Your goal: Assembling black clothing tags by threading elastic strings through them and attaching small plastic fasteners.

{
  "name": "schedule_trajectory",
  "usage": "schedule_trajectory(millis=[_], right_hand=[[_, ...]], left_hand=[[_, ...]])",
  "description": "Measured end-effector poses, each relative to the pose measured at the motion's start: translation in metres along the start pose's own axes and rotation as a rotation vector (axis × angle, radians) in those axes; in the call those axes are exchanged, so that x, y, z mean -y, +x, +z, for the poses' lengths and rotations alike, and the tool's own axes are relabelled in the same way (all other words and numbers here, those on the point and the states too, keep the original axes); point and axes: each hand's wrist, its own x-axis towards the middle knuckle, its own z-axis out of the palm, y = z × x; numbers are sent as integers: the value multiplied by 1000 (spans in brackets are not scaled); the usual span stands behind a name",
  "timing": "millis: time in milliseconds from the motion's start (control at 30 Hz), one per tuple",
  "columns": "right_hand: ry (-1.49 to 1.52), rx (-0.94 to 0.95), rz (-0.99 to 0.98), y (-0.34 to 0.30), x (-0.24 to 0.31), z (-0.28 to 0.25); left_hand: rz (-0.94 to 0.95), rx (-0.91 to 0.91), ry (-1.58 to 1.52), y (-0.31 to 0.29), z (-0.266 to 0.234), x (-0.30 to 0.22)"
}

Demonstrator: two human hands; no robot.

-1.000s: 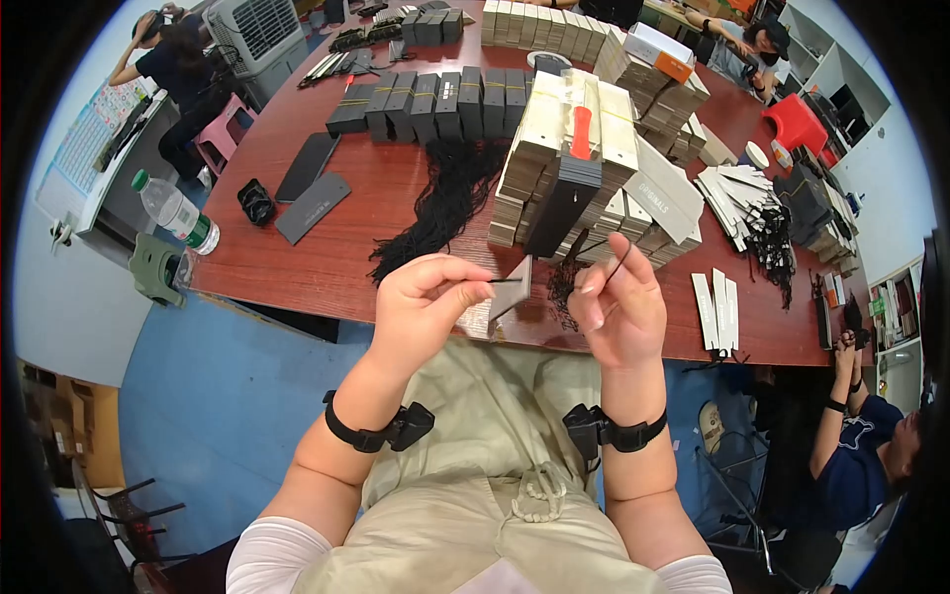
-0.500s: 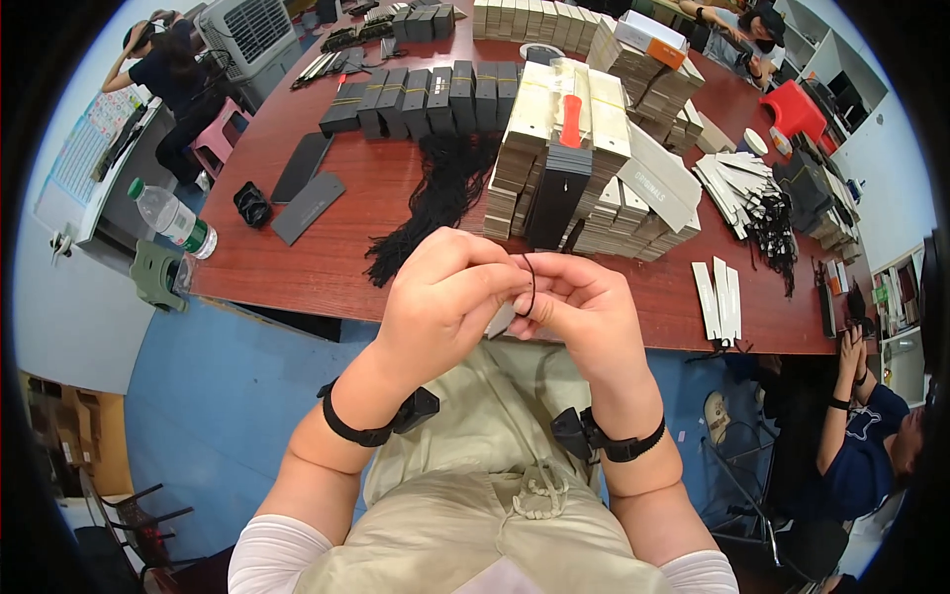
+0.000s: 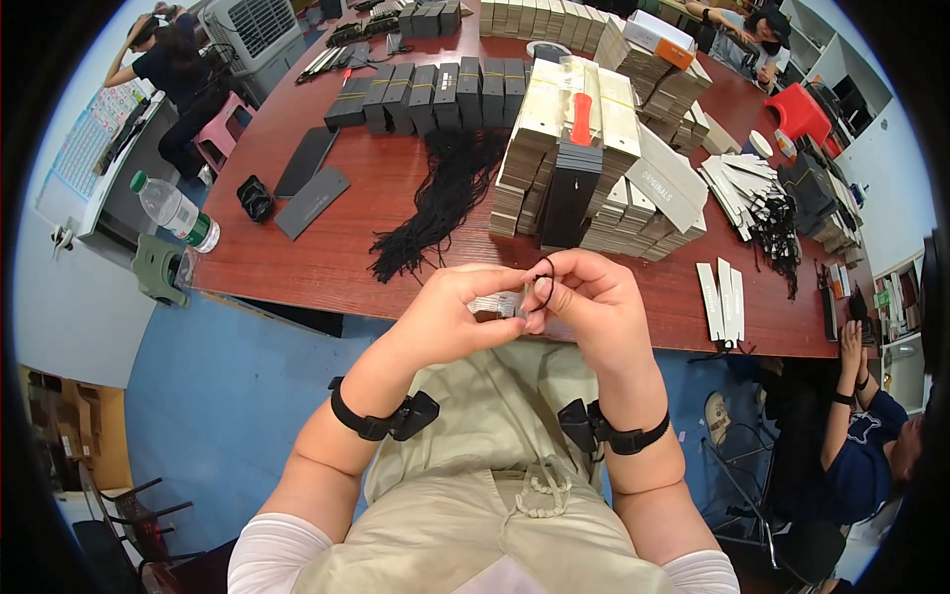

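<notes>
A loop of black cord [image 3: 551, 287] is pinched between the thumb and fingers of my right hand [image 3: 592, 297], just beyond the table's near edge. Close against it is my left hand [image 3: 445, 312], index finger and thumb stretched out and apart, their tips by the right fingertips. A small pale piece [image 3: 507, 301] shows between the hands; its kind I cannot make out. Beyond my hands lies a bundle of black cords [image 3: 435, 203]. A stack of dark tags [image 3: 571, 203] stands against tall stacks of pale cards [image 3: 524, 163], with a red-orange tool [image 3: 581, 117] on top.
The reddish table [image 3: 346, 262] carries banded dark bundles [image 3: 421, 97], loose dark cards [image 3: 312, 203] and a bottle [image 3: 176, 213] at its left corner. White tags [image 3: 727, 302] lie right. A co-worker [image 3: 871, 436] sits at the right; other people are farther back.
My left fingers have spread from their pinch and drawn slightly down, away from the cord. My right hand still pinches the loop, shifted a little right.
</notes>
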Motion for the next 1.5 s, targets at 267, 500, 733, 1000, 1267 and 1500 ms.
schedule_trajectory(millis=[267, 500, 733, 1000, 1267, 1500], right_hand=[[-591, -200, -167, -12, 49, -6], [-202, -83, 25, -7, 21, -38], [-789, 28, -49, -4, -8, -38], [-207, 116, 37, -21, 30, -22], [-302, 156, -105, -30, 31, -17], [-652, -111, 8, -30, 6, -27]], left_hand=[[66, -80, 189, -3, 0, 4], [83, -80, 227, 0, 2, -1], [73, -78, 187, 0, 6, -2], [105, -46, 304, 0, 13, -15], [326, -79, 553, 12, 17, -21], [395, -122, 633, 17, 29, -17]])
